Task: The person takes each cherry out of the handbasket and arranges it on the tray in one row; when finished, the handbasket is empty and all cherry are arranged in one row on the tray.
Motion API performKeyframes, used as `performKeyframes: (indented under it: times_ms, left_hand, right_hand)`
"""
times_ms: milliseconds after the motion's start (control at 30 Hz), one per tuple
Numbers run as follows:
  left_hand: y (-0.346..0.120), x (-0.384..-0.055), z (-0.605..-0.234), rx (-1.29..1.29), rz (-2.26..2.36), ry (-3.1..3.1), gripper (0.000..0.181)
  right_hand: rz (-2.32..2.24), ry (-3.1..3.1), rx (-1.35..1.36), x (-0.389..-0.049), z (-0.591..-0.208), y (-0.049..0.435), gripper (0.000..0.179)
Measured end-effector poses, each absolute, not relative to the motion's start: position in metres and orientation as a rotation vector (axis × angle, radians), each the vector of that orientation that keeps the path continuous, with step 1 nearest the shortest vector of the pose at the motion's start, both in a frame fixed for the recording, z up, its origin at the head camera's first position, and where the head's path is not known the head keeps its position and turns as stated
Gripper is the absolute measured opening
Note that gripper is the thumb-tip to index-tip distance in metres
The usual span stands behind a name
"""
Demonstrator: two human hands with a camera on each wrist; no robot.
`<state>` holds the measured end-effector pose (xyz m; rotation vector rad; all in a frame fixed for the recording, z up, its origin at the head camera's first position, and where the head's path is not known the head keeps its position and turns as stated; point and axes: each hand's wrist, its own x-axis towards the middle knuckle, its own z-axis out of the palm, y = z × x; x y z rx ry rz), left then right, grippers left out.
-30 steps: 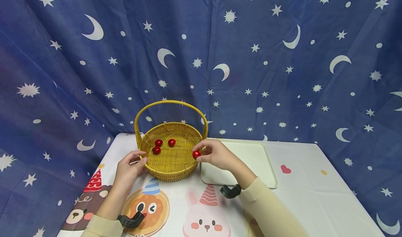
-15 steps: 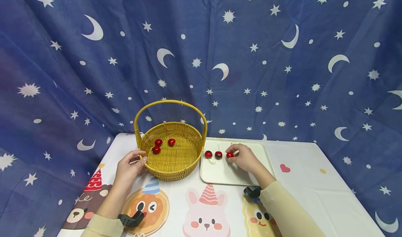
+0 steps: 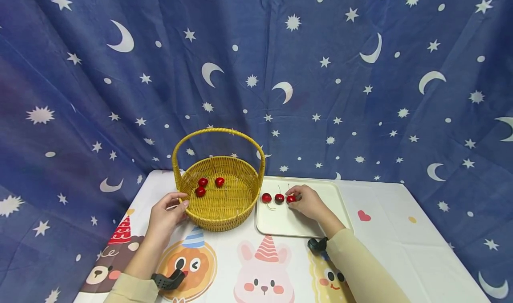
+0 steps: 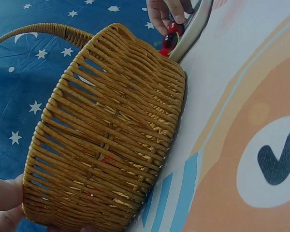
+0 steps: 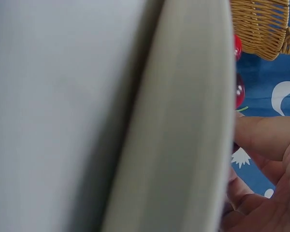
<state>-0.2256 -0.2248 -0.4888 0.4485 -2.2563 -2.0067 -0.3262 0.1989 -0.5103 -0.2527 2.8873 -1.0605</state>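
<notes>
My left hand [image 3: 165, 214] grips the left rim of a yellow wicker basket [image 3: 218, 225] with a tall arched handle. Inside the basket lie a few red cherries [image 3: 219, 182]. Over the cream tray [image 3: 276, 228], my right hand [image 3: 308, 202] pinches a red cherry [image 3: 291, 199] between thumb and fingers. Just left of it on the tray sit a dark red cherry [image 3: 279, 199] and another cherry [image 3: 266, 198], both with stems. In the right wrist view, the tray's edge [image 5: 183, 125] hides most of the pinched cherry. The left wrist view shows the basket's woven side [image 4: 106, 125] close up.
The tray stands right beside the basket. A white tablecloth [image 3: 384, 240] with printed cartoon animals covers the table. Behind it hangs a blue curtain [image 3: 304, 138] with moons and stars.
My right hand has moved from the basket's right rim rightward to the tray with the cherry, then slightly left toward the other two. My left hand stays on the basket rim.
</notes>
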Motion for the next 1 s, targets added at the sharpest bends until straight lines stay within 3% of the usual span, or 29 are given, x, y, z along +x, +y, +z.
performKeyframes:
  times_ms: [1000]
  left_hand:
    - [-0.2243,-0.2255,-0.4885,0.443,-2.024,-2.245,0.039]
  right_hand:
    - [-1.172,2.791,-0.147,-0.3225,-0.5053,0.2063,0.034]
